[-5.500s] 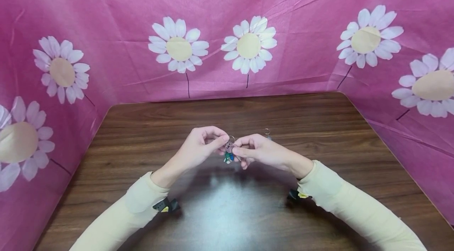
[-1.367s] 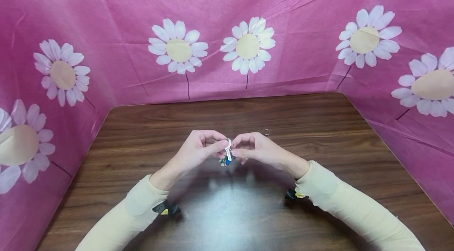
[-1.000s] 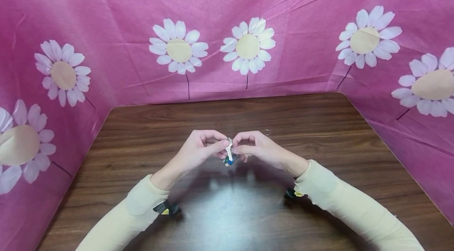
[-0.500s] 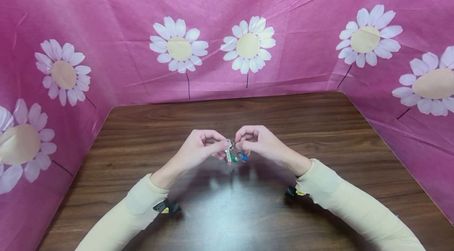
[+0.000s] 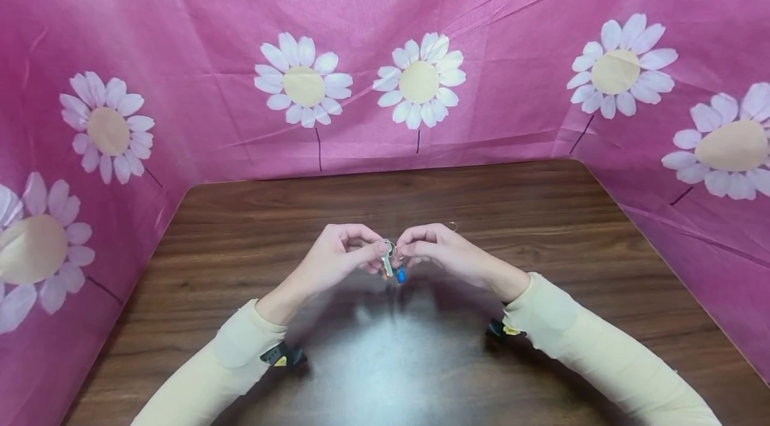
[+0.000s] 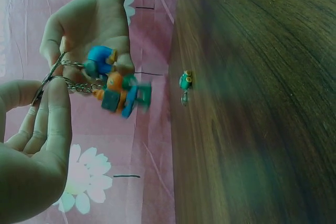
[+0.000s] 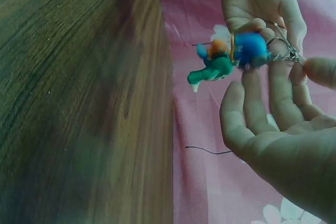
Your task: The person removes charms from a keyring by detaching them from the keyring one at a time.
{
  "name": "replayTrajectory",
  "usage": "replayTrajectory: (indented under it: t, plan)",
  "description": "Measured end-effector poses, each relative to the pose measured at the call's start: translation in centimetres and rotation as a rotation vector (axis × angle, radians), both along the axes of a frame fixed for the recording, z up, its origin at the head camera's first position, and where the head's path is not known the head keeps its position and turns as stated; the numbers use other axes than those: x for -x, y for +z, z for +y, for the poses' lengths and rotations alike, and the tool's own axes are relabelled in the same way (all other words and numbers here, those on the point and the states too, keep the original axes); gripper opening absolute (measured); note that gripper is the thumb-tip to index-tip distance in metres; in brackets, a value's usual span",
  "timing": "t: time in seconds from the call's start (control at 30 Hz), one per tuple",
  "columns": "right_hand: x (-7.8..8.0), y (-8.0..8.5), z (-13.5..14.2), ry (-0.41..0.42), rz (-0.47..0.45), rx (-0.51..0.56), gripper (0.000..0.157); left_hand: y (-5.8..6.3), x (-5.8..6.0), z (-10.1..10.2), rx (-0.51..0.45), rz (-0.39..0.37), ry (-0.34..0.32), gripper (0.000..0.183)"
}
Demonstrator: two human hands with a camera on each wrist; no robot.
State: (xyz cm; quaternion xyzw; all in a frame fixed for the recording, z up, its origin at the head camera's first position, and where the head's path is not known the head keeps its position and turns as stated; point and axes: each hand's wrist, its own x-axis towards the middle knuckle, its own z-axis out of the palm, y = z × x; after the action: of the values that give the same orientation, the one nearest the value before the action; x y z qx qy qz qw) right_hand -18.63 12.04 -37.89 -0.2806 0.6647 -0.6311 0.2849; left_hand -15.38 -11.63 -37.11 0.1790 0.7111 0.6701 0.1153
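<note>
My left hand (image 5: 345,253) pinches a metal key ring between thumb and fingertips, and a silver key (image 5: 388,261) hangs from it. Close beside it, my right hand (image 5: 448,253) pinches at the same cluster of rings (image 7: 294,59). Small toy figures dangle on short chains below the fingertips: a blue one (image 5: 401,276), an orange one (image 6: 113,94) and a green one (image 7: 216,68). The figures overlap and look blurred in the wrist views. Fingertips partly hide where the rings meet.
A loose green figure keychain (image 6: 186,80) lies on the wooden table (image 5: 240,212) behind my right hand; its ring (image 5: 453,227) peeks out in the head view. Pink cloth (image 5: 198,45) with white daisies walls the table on the back and sides.
The key has come into view at the left fingertips since the oldest frame. Over the last half second my right hand dips slightly, and the blue figure swings left, closer to the key.
</note>
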Motion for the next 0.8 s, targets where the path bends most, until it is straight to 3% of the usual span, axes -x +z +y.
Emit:
replayTrajectory:
  t: [0.13,0.33,0.53,0.8]
  plan:
    - [0.09,0.01,0.16,-0.039,-0.036,0.032,0.018,0.06,0.11,0.08,-0.008,0.001,0.007,0.018]
    - [0.02,-0.30,0.10,-0.057,0.084,-0.077,0.018,-0.13,-0.22,-0.05,0.013,-0.007,0.023,0.019]
    - [-0.18,-0.63,0.16,-0.058,0.159,-0.133,0.017,-0.47,-0.25,-0.02,0.032,0.029,-0.012,0.019]
    - [0.04,-0.86,0.34,-0.050,0.100,-0.150,0.027,-0.57,-0.27,-0.25,0.102,0.113,-0.059,0.016]
